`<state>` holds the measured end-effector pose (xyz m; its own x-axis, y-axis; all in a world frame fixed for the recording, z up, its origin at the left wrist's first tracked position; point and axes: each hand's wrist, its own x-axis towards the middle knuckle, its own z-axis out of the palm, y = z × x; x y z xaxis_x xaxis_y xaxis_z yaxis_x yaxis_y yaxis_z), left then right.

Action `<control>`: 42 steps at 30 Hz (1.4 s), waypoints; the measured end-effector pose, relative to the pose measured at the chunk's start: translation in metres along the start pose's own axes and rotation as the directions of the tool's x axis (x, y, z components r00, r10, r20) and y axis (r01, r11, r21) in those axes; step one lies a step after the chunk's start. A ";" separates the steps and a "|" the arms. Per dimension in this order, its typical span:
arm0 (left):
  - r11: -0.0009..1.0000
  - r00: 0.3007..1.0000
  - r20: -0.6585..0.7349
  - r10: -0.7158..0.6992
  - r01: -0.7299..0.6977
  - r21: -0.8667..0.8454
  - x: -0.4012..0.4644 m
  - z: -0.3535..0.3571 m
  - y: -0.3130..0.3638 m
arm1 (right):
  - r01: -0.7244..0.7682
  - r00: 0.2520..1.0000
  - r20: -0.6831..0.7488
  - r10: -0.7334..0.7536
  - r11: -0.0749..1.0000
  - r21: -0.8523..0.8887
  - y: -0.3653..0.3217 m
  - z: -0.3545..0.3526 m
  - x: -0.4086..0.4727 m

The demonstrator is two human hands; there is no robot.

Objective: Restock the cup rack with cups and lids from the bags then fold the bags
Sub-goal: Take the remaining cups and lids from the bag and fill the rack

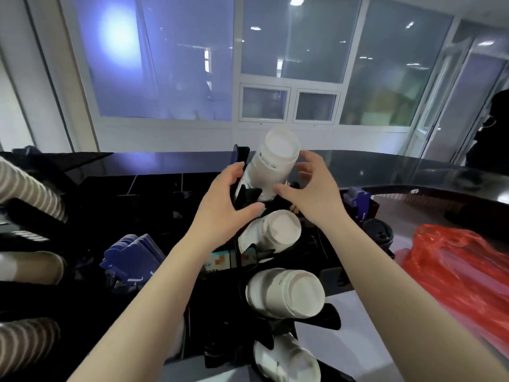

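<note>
Restocking step: top stack of white cups [271, 168] mid-frame, tilted in top slot of black rack [329, 277]. Left hand [224, 209] and right hand [311, 191] spread wide either side, gripping nothing. Next, likely: seat stack, then red bag [454, 260] lower right

We have one wide-angle view from the head, looking forward and down over the worktop [358, 164], close above the cup rack [327, 318], windows [297, 37] filling its upper half.
</note>
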<state>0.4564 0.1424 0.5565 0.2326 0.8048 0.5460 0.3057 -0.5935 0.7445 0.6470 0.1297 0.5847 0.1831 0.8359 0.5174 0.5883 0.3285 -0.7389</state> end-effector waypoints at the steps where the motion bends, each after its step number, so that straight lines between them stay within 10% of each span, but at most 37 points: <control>1: 1.000 1.000 0.023 0.001 -0.001 0.012 0.008 0.003 -0.005 | -0.002 0.999 0.049 0.003 1.000 -0.015 0.001 0.004 0.008; 15: 0.988 0.986 0.154 -0.068 0.088 -0.131 0.037 0.026 -0.059 | -0.029 0.964 0.264 -0.009 0.990 0.139 0.013 0.020 0.046; 42: 0.998 0.997 -0.056 0.044 -0.042 0.046 0.018 0.023 -0.039 | 0.201 0.980 -0.073 -0.187 0.886 0.419 -0.026 -0.027 0.009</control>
<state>0.4702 0.1798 0.5286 0.1943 0.7769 0.5989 0.3382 -0.6261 0.7025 0.6544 0.1165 0.6202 0.1268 0.7249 0.6770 0.2282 0.6429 -0.7312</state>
